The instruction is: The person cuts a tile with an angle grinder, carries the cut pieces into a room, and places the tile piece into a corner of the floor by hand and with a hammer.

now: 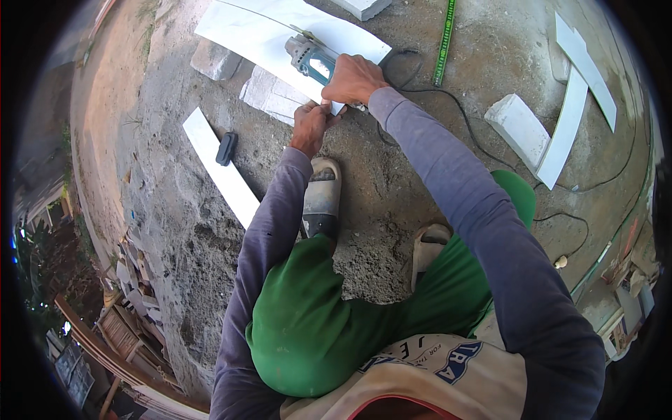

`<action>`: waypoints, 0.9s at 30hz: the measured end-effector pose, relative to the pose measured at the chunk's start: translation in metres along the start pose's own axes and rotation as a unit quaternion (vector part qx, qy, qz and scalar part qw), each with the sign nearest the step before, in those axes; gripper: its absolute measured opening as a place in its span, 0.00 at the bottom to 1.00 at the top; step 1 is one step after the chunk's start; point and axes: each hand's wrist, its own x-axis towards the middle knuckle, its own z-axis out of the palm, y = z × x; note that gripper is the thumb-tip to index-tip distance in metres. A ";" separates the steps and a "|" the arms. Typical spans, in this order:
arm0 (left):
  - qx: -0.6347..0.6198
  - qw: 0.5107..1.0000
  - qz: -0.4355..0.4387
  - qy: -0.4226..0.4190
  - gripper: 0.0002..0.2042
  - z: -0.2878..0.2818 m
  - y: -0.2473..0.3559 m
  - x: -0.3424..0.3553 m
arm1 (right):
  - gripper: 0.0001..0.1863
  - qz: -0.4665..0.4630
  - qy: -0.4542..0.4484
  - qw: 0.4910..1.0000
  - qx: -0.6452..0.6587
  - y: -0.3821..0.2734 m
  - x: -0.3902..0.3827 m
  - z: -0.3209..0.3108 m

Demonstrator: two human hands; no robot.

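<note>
White panel (252,45) spans 11 to 12 o'clock, near side over pale blocks (269,96) on the ground (371,238). At 12, right grip (355,78) clenched round the body of a teal angle grinder (308,59), which sits over the panel. Left grip (310,127), just short of 12, pinches the panel's near corner. Black power cord (462,115) trails toward 2. White strip (203,140) at 10, dark oblong block (225,148) against it. Green tape measure (444,45) at 1. At 2, two overlapping strips (591,77) beside a white block (518,129).
</note>
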 end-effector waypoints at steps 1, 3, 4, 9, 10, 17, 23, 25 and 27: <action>-0.001 1.000 0.000 0.001 0.14 0.003 0.002 -0.001 | 0.20 0.008 -0.003 1.000 -0.003 0.000 0.003 0.000; -0.007 1.000 -0.001 0.006 0.14 0.005 0.003 -0.004 | 0.21 0.014 -0.009 1.000 -0.010 -0.001 0.004 0.001; 0.000 1.000 -0.001 0.010 0.14 0.006 0.004 -0.006 | 0.23 0.017 -0.010 1.000 -0.011 0.000 0.003 0.002; -0.001 1.000 0.008 0.020 0.13 -0.002 0.000 -0.002 | 0.25 0.010 -0.006 1.000 -0.014 -0.003 -0.001 0.001; 0.001 1.000 0.008 0.015 0.13 -0.006 -0.002 0.001 | 0.25 0.014 -0.012 1.000 -0.015 -0.005 0.000 0.001; 0.001 1.000 0.005 0.013 0.14 0.000 0.000 -0.002 | 0.30 0.029 -0.030 0.999 -0.017 -0.002 -0.003 -0.002; 0.014 1.000 0.001 0.026 0.14 0.000 0.002 -0.004 | 0.35 0.034 -0.045 0.998 -0.027 -0.001 -0.008 -0.005; 0.017 1.000 0.003 0.024 0.15 0.002 0.003 -0.005 | 0.36 0.039 -0.045 0.998 -0.025 0.004 -0.008 -0.006; 0.019 1.000 0.003 0.023 0.15 0.002 0.002 -0.005 | 0.37 0.044 -0.049 0.998 -0.023 0.005 -0.010 -0.005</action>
